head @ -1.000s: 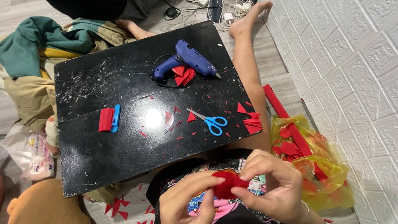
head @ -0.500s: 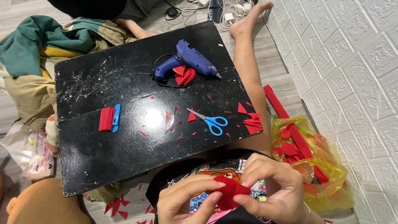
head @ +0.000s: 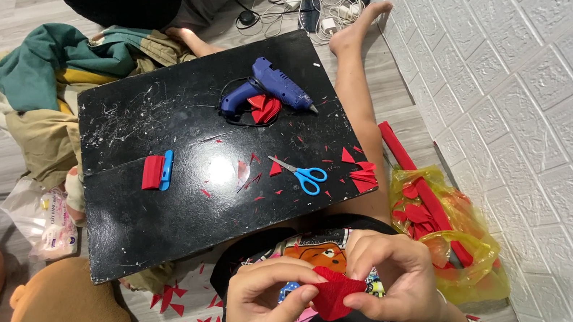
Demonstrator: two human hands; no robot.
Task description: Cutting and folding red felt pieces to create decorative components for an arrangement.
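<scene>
Both grips, left hand (head: 265, 309) and right hand (head: 396, 282), pinch a small red felt piece (head: 332, 297) between them, shaping it; beyond them blue-handled scissors (head: 303, 175) lie on the black bench (head: 135, 230)

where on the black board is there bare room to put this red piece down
Free patches on the black board: the near-left area below the red and blue clip, and the far-left corner. Crowded: around the blue glue gun, scissors and red scraps at right.

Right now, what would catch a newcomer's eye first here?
Two hands, the left hand and right hand, pinch a red paper piece at the bottom. Beyond them lies a black board with a blue glue gun near its far edge and blue-handled scissors toward the right.
</scene>
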